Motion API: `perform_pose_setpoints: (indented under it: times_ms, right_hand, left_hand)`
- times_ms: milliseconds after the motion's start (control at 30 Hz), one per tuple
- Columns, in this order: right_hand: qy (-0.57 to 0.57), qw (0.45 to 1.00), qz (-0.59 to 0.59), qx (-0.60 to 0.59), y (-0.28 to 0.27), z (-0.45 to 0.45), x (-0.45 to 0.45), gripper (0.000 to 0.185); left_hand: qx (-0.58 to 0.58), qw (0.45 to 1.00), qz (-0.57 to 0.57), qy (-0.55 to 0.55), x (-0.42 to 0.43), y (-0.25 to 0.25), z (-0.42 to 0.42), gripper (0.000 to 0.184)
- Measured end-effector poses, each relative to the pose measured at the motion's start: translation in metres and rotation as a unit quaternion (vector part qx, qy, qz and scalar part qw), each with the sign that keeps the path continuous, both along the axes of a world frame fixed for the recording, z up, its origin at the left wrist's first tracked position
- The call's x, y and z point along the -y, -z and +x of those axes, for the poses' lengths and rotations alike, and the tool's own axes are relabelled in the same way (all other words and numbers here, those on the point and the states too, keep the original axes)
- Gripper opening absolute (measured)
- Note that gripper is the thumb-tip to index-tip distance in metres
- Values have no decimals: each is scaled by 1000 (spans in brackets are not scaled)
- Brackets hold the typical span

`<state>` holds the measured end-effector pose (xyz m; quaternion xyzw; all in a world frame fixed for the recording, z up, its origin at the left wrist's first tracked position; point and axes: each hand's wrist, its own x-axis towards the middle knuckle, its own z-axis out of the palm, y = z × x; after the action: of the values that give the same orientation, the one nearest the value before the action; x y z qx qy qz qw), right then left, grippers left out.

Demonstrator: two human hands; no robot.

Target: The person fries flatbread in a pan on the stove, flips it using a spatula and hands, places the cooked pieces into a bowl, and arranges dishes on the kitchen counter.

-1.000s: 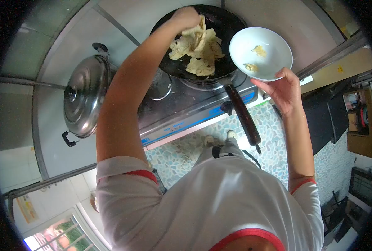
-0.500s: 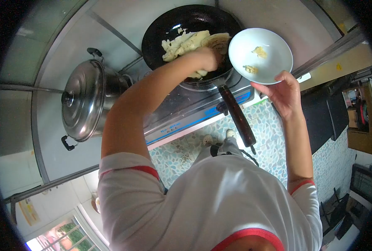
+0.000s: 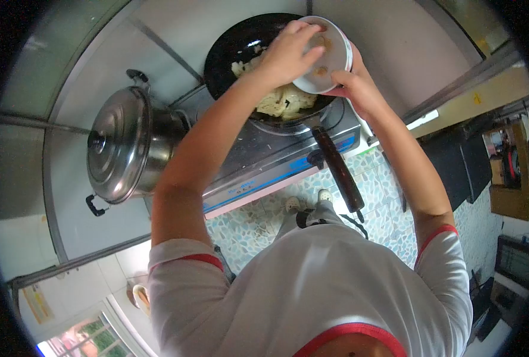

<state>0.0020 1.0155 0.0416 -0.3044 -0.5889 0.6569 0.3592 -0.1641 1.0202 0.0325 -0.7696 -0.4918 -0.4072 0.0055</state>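
My right hand [image 3: 356, 83] grips a white bowl [image 3: 334, 74] by its rim, thumb over the near edge. The bowl is tilted over the right side of a black wok [image 3: 219, 62], its inside turned toward my left hand. Small yellowish bits [image 3: 320, 71] cling to the bowl's inner wall. My left hand [image 3: 289, 55] is at the bowl's mouth with fingers apart and nothing visible in them; whether a fingertip touches the bowl I cannot tell. Pale, soft-looking food pieces [image 3: 285, 102] lie in the wok, partly hidden by my left hand and the bowl.
The wok sits on a gas stove [image 3: 246, 169], its dark handle [image 3: 339, 169] pointing toward my body. A lidded steel pot [image 3: 121, 143] stands to the left. Wall panels [image 3: 389, 53] close off the back. Patterned floor tiles [image 3: 371, 196] lie below.
My left hand has come up out of the wok to the bowl's mouth. My right hand has moved the bowl left over the wok and tilted it.
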Motion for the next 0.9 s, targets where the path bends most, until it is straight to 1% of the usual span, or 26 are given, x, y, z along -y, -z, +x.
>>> perform_pose_setpoints:
  times_ms: [33, 100, 133, 233, 267, 300, 367, 400, 433, 467, 500, 533, 567, 600, 633, 733, 800, 833, 900]
  right_hand:
    - [-7, 1000, 15, -13, 1, -9, -4, 72]
    - [-19, 998, 43, -40, 2, -26, -10, 73]
    - [-15, 998, 55, -31, 5, -30, -15, 74]
    - [0, 986, 166, 30, 14, -40, -29, 75]
    - [-15, 987, 154, 53, 10, -40, -25, 74]
    - [-4, 982, 179, 61, 13, -43, -28, 76]
    - [17, 971, 226, 77, 27, -48, -41, 78]
    - [29, 947, 310, 73, 34, -52, -47, 80]
    - [30, 937, 333, 96, 35, -54, -47, 79]
    - [31, 926, 356, 120, 36, -57, -45, 78]
    - [33, 914, 379, 142, 36, -60, -43, 77]
    - [44, 888, 427, 165, 21, -61, -25, 78]
    - [33, 881, 436, 184, 23, -65, -22, 80]
    - [15, 876, 436, 205, 21, -67, -17, 81]
    - [-2, 871, 436, 227, 18, -68, -12, 82]
    - [-14, 836, 487, 254, 14, -69, -16, 87]
    - [-17, 833, 525, 177, 10, -66, -19, 88]
    - [-19, 828, 543, 138, 9, -63, -23, 88]
    - [-11, 811, 534, 241, 24, -55, -43, 88]
  left_hand:
    - [-22, 999, 39, -26, -1, 6, 0, 31]
    - [-37, 998, -40, -17, 5, 16, -14, 27]
    - [-42, 996, -81, -11, 8, 20, -18, 26]
    - [-188, 977, -104, 7, 30, 21, -48, 22]
    - [-243, 963, -111, -42, 37, 15, -59, 17]
    - [-271, 948, -124, -108, 42, 5, -68, 16]
    - [-85, 971, -154, -163, 40, 1, -88, 22]
    - [193, 948, -232, -97, 43, -6, -87, 28]
    - [455, 843, -286, -22, 47, -17, -82, 35]
    - [573, 748, -330, 61, 53, -28, -76, 47]
    - [618, 718, -307, 92, 54, -26, -71, 46]
    - [660, 686, -281, 123, 52, -22, -62, 44]
    - [698, 651, -254, 154, 49, -17, -54, 43]
    - [726, 642, -214, 121, 42, -2, -53, 34]
    - [774, 604, -170, 81, 44, 1, -47, 25]
    - [817, 553, -140, 80, 55, 3, -46, 25]
    - [844, 516, -108, 95, 63, 8, -46, 24]
    - [867, 480, -83, 106, 67, 9, -48, 24]
    - [904, 406, -34, 129, 74, 9, -52, 24]
